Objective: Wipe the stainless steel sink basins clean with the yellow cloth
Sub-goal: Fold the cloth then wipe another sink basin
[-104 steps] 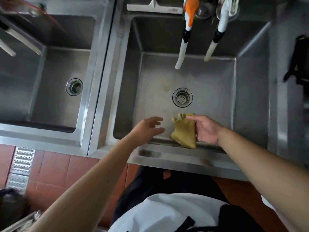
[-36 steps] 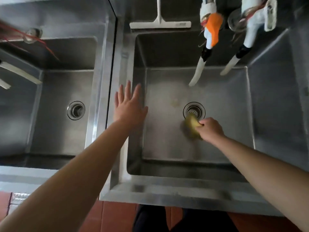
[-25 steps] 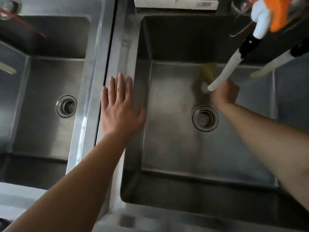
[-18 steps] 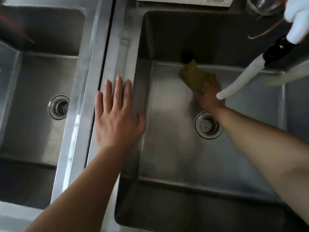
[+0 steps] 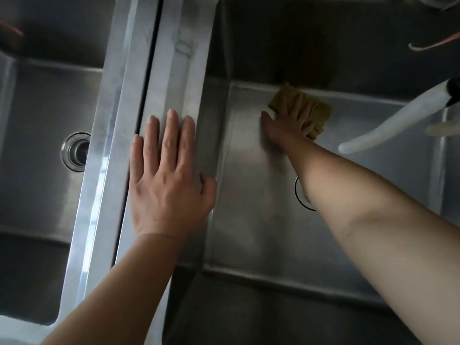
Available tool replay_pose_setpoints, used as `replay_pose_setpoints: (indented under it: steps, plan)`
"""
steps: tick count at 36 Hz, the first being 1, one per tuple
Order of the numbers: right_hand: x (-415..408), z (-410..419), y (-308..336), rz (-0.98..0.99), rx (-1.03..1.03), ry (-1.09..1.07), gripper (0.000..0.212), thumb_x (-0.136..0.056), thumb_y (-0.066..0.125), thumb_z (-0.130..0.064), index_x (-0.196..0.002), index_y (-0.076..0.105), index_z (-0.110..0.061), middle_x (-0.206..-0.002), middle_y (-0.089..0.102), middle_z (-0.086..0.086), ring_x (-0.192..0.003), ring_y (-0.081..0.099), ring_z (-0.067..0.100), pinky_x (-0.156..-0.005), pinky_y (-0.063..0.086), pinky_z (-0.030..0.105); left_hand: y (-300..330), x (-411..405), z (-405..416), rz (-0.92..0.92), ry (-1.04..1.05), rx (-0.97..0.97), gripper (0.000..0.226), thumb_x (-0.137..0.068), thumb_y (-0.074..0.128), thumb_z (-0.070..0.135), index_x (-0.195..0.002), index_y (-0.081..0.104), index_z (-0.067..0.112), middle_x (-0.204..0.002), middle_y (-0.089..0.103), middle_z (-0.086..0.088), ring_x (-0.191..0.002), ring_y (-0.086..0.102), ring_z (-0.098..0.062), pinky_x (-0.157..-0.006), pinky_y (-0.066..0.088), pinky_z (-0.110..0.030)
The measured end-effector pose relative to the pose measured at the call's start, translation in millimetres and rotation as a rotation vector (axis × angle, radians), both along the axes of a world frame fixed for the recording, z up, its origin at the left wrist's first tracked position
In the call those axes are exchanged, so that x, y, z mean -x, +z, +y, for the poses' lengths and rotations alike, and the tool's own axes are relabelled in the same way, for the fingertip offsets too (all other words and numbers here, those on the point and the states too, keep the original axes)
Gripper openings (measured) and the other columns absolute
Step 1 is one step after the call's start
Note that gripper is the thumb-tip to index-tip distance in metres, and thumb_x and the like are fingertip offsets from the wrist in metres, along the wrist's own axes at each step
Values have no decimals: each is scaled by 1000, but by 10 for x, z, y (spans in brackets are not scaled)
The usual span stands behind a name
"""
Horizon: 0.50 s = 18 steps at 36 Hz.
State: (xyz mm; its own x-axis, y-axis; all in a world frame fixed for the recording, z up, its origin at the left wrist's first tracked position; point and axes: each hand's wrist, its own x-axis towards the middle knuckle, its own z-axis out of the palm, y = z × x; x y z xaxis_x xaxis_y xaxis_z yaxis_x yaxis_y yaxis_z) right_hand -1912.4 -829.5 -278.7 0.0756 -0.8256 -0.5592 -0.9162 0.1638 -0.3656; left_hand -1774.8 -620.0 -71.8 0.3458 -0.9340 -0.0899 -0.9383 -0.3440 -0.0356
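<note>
Stainless right basin (image 5: 249, 220) holds the yellow cloth (image 5: 321, 110) at its far floor edge, flattened under the right hand (image 5: 291, 120)'s straight fingers, while the left hand (image 5: 169, 180) rests spread on the divider rim (image 5: 179, 70); soft, limp and light, the cloth probably handles best pressed under a flat palm.

You see a brushed, dully gleaming steel sink basin (image 5: 251, 195); at its far wall, the yellow cloth (image 5: 321, 110) looks matt and coarse.
</note>
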Motion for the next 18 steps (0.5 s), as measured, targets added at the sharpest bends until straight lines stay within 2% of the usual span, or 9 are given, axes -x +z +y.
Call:
replay_pose_setpoints:
  steps: [4, 9, 11, 13, 16, 18]
  plan:
    - [193, 273, -71, 101, 75, 220, 69, -99, 29, -56, -156, -3, -36, -164, -19, 1, -149, -21, 31, -116, -11, 60, 19, 2, 3, 2, -3, -18, 85, -83, 47, 40, -158, 14, 16, -166, 10, -8, -153, 3, -31, -124, 8, -50]
    - [727, 1098, -80, 67, 128, 531, 63, -101, 35, -40, -157, 7, -32, -166, -3, 4, -151, -8, 33, -116, -1, 63, 29, 4, -1, -4, -6, -41, 87, -87, 52, 40, -158, 9, 18, -166, 6, -7, -153, 0, -30, -124, 6, -50]
    - [892, 1497, -60, 30, 129, 569, 66, -98, 43, -28, -156, 12, -34, -166, 4, 4, -152, -4, 33, -115, 4, 65, 40, 12, 2, 1, -2, -42, 87, -87, 53, 40, -158, 9, 18, -166, 6, -7, -153, 0, -30, -124, 7, -50]
    - [1013, 1820, -8, 53, 85, 617, 78, -91, 53, -15, -155, 15, -37, -166, 6, 3, -152, -1, 33, -113, 7, 67, 49, 20, -3, 13, -5, -43, 86, -87, 53, 38, -158, 9, 18, -166, 6, -7, -153, 0, -30, -124, 7, -51]
    - [1149, 2183, 68, 94, 68, 710, 82, -80, 65, -5, -151, 37, -33, -162, 24, 5, -149, 19, 36, -111, 13, 67, 48, 12, -6, 14, 6, -38, 86, -86, 52, 35, -158, 9, 18, -166, 6, -8, -153, 0, -31, -123, 7, -52]
    - [1231, 2337, 121, 93, 91, 780, 75, -72, 73, -5, -141, 53, -29, -152, 43, 8, -139, 39, 40, -106, 27, 67, 49, 24, -17, 13, 13, -33, 88, -83, 52, 34, -158, 10, 18, -166, 6, -7, -153, 1, -31, -123, 7, -51]
